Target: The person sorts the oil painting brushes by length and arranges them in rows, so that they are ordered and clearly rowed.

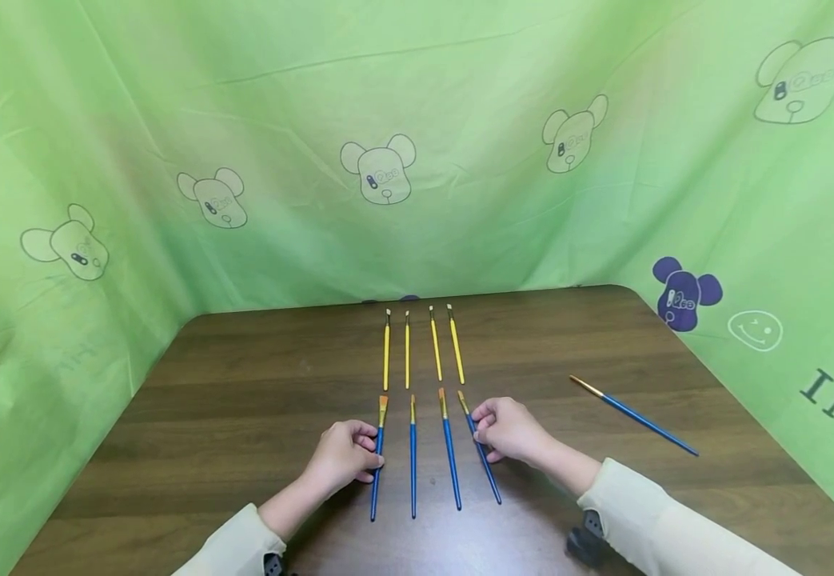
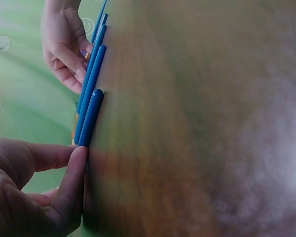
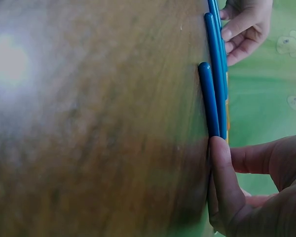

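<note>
Blue-handled paintbrushes lie side by side on the table, bristles pointing away from me. My left hand point(image 1: 345, 456) pinches the leftmost blue paintbrush point(image 1: 374, 498), which has a wide orange tip. On the row's right end, my right hand point(image 1: 513, 432) pinches a slightly slanted blue paintbrush point(image 1: 492, 482). Between the hands are two more, a thin blue paintbrush point(image 1: 413, 464) and a flat-tipped blue paintbrush point(image 1: 451, 460). Both wrist views show thumb and finger at a handle, the left one point(image 2: 92, 116) and the right one point(image 3: 209, 98), low against the tabletop.
Beyond the blue row, several yellow paintbrushes point(image 1: 407, 352) lie in a row, tips away. Another blue paintbrush point(image 1: 640, 414) lies diagonally at the right. Green printed cloth point(image 1: 460, 232) hangs around the brown wooden table point(image 1: 244, 384) at the back and sides.
</note>
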{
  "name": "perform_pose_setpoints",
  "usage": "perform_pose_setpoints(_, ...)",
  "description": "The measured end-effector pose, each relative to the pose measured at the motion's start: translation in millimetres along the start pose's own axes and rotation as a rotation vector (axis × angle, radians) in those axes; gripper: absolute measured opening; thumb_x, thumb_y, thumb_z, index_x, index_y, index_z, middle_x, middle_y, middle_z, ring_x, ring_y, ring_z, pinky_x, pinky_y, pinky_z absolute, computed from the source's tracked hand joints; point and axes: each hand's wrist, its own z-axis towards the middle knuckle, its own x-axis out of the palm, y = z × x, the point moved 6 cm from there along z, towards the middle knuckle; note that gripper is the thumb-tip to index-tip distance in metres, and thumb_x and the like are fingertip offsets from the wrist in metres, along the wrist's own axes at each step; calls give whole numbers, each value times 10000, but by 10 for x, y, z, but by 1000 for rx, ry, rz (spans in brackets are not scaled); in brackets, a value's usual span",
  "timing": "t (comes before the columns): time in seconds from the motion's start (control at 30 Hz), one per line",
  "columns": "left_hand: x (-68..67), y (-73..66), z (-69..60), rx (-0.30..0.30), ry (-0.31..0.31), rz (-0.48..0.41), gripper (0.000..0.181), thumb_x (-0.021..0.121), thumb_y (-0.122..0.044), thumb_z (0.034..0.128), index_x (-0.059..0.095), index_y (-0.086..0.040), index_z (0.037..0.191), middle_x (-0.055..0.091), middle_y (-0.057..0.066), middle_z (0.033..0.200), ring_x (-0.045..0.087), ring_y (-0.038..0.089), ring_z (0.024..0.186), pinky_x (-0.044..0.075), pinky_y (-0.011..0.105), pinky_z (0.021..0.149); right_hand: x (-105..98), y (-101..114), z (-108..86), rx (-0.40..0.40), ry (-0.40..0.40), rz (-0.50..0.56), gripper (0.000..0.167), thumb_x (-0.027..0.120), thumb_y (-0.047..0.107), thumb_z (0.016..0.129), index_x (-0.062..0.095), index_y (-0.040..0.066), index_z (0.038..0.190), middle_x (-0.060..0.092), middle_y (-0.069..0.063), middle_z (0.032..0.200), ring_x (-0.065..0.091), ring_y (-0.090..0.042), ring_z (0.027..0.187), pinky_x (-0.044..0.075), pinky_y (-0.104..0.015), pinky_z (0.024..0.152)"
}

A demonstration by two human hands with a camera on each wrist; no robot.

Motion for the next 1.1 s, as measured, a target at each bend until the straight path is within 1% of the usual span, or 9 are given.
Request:
perform_pose_setpoints(0.3, -5, 42, 9, -22, 14, -49, 378, 726, 149, 724, 589, 142, 1077, 592, 99, 808, 632, 158, 621, 590, 349, 514, 10, -5, 14, -1, -6, 13, 231, 615, -119, 798, 589, -100, 1027, 580, -116, 793, 584, -194, 568, 580, -328, 508)
perform_pose_setpoints(0.57, 0, 67, 19, -27, 25, -96, 379, 725, 151, 735, 577, 143, 1083, 584, 99, 822, 621, 146, 636, 592, 348, 525, 5, -1, -7, 3, -8, 25, 229, 612, -129, 806, 586, -107, 1032, 574, -119, 808, 586, -199, 599, 582, -335, 511)
perform_pose_setpoints(0.8, 0, 89, 25, -28, 28, -115, 385, 725, 151, 741, 571, 149, 1094, 578, 104, 833, 615, 144, 643, 594, 348, 534, 11, -4, -3, 8, -8, 33, 229, 607, -132, 802, 580, -107, 1029, 567, -123, 814, 580, -195, 605, 582, -336, 509)
perform_pose_setpoints(1.1, -5, 90, 20, -30, 25, -118, 382, 728, 152, 741, 574, 144, 1091, 576, 105, 836, 610, 145, 641, 594, 350, 535, 14, 1, -1, 3, -7, 28, 231, 609, -127, 809, 581, -114, 1039, 571, -127, 820, 582, -203, 610, 583, -338, 513)
